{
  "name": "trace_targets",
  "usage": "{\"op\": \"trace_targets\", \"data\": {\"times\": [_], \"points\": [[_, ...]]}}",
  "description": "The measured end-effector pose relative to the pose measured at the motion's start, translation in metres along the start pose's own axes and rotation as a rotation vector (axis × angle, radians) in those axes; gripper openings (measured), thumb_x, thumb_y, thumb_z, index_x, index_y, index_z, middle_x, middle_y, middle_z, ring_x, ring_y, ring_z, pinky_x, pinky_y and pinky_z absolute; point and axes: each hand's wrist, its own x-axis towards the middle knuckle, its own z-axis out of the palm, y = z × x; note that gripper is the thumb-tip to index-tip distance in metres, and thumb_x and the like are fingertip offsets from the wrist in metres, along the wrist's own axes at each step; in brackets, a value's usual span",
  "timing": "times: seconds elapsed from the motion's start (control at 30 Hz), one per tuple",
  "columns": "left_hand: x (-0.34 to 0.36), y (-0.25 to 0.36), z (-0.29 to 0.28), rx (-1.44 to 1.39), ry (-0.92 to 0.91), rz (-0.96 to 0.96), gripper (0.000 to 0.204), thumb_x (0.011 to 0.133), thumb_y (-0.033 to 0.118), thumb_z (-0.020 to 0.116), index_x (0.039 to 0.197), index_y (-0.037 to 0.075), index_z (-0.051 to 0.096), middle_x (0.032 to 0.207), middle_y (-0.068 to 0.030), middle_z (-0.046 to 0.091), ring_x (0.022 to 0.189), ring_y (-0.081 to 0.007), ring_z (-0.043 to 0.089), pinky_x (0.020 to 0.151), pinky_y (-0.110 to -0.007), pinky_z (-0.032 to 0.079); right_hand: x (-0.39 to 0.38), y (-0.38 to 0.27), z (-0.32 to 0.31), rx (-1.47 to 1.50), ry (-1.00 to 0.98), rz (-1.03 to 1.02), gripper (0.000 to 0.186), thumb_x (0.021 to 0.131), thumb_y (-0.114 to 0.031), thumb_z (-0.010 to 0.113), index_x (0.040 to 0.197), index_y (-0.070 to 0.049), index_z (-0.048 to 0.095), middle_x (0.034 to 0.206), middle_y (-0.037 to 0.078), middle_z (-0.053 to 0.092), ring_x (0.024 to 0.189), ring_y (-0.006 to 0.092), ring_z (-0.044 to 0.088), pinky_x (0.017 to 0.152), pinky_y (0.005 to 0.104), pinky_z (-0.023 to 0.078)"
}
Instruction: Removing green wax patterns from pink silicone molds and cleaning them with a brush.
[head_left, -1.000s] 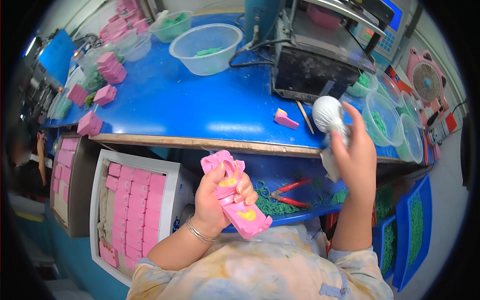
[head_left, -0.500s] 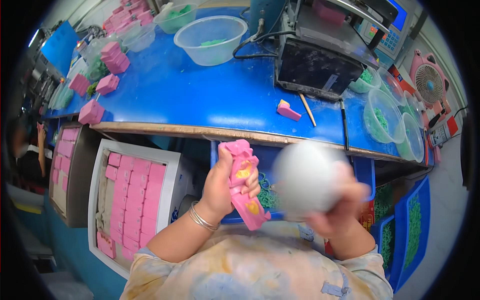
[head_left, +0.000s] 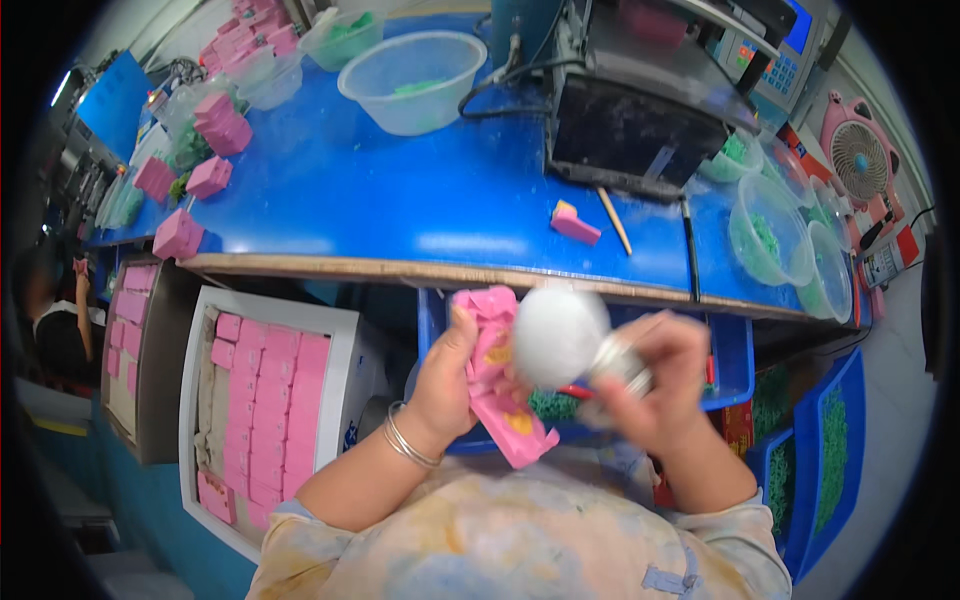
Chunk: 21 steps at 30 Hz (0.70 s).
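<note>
The left hand (head_left: 446,378) is clamping the mold (head_left: 501,411); the right hand (head_left: 662,388) is gripping the pouch (head_left: 560,340) by its neck.

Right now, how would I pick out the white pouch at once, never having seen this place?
Find the blue table, then look just below the middle of its near edge. There the right hand grips the white pouch. It is rounded and white, while the piece in the left hand beside it is pink with yellow patches.
</note>
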Motion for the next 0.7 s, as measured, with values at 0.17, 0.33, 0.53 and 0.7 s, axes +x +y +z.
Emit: {"op": "trace_targets", "data": {"times": [0.17,0.33,0.53,0.7], "points": [[-0.002,0.006,-0.004,-0.067,-0.145,0.009,0.056,0.085,0.048,0.048,0.113,0.000,0.045,0.077,-0.0064,0.047,0.065,-0.0122,0.043,0.066,-0.029,0.038,0.038,0.009,-0.028,-0.550,0.269,0.213,0.041,0.076,-0.011,0.065,0.104,0.001,0.039,0.085,0.012,0.054,0.074,0.0216,0.056,0.068,0.0337,0.043],[-0.002,0.004,-0.006,0.006,-0.204,-0.084,0.033,0.070,0.016,0.069,0.092,0.006,0.047,0.079,-0.0026,0.046,0.073,-0.0124,0.046,0.074,-0.031,0.039,0.058,0.015,-0.024,-1.128,0.172,-0.033,0.034,0.071,-0.015,0.066,0.098,-0.003,0.048,0.089,0.012,0.056,0.087,0.0277,0.052,0.080,0.0389,0.035],[-0.006,0.004,0.004,0.113,-0.193,-0.070,0.032,0.066,-0.003,0.065,0.088,0.009,0.046,0.084,-0.0020,0.045,0.081,-0.0124,0.046,0.076,-0.029,0.039,0.081,0.019,0.023,-0.955,-0.040,-0.243,0.014,0.068,-0.014,0.059,0.078,-0.009,0.051,0.075,0.003,0.050,0.076,0.0210,0.049,0.070,0.0352,0.032],[-0.011,0.017,0.003,1.207,-0.094,0.424,0.041,0.063,-0.008,0.065,0.099,0.004,0.048,0.097,-0.0088,0.043,0.086,-0.0154,0.047,0.078,-0.028,0.042,0.085,0.014,0.023,-0.741,-0.160,-0.197,0.017,0.068,-0.002,0.057,0.084,-0.006,0.053,0.077,0.007,0.053,0.073,0.0221,0.051,0.067,0.0348,0.036]]}}
